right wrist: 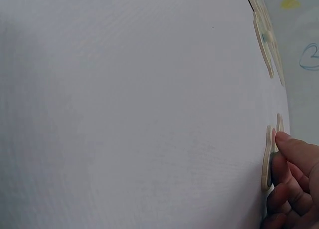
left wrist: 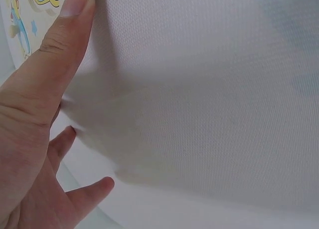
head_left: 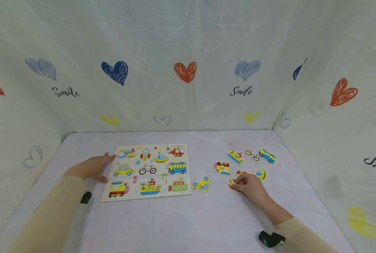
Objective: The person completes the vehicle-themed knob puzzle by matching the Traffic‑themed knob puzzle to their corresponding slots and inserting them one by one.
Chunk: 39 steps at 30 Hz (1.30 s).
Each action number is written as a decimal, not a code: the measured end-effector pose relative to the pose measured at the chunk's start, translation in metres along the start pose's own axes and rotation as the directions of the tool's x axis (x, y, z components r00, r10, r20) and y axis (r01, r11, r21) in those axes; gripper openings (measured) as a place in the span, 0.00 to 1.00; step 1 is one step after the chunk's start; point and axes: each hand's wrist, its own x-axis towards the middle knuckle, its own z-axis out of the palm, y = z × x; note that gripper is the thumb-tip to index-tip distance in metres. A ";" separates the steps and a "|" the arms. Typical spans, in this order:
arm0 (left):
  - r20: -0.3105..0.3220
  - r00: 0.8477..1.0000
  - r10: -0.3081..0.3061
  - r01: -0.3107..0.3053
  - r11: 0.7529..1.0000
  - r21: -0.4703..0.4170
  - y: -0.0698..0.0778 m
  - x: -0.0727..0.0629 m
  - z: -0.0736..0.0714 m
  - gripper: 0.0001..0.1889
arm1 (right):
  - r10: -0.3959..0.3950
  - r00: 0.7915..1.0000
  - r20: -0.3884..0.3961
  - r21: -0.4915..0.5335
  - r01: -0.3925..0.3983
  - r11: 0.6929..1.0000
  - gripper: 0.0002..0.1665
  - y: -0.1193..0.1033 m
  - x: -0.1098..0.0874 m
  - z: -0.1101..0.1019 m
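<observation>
Fingers spread, the left hand (head_left: 90, 167) touched the board (head_left: 133, 193) along its left edge, likely steadying it; toward the table's (head_left: 181, 225) right edge, the right hand's (head_left: 252, 188) thumb and finger pinched the rocket piece (head_left: 230, 184), suiting its thinness!

Heart-printed cloth (head_left: 213, 31) behind pale counter (head_left: 175, 225)

The whitish cloth rises behind the counter and along its sides, faintly creased. Across it run a dark blue heart (head_left: 117, 72), a red heart (head_left: 186, 72) and two hatched blue hearts (head_left: 247, 69), with black "Smile" lettering (head_left: 241, 91) beneath in two spots. Lower, two yellow hearts (head_left: 251, 117) flank an outlined heart (head_left: 162, 120). The right side bears another red heart (head_left: 343, 93).
</observation>
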 end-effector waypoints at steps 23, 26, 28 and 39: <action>-0.017 1.000 0.005 -0.005 1.000 -0.031 -0.003 -0.008 0.004 0.60 | -0.060 0.996 0.064 0.003 0.060 0.998 0.05 -0.017 0.003 0.009; -0.016 1.000 0.008 -0.008 1.000 -0.029 -0.003 -0.008 0.003 0.59 | -0.068 0.996 0.059 0.004 0.067 0.998 0.05 -0.023 0.005 0.011; -0.014 1.000 0.009 -0.010 1.000 -0.024 -0.002 -0.008 0.002 0.59 | -0.079 0.995 0.058 0.001 0.079 0.997 0.06 -0.027 0.007 0.013; -0.013 1.000 0.021 -0.021 0.999 -0.027 -0.003 -0.006 0.002 0.58 | -0.158 0.985 0.075 0.061 0.154 0.986 0.05 -0.053 0.017 0.031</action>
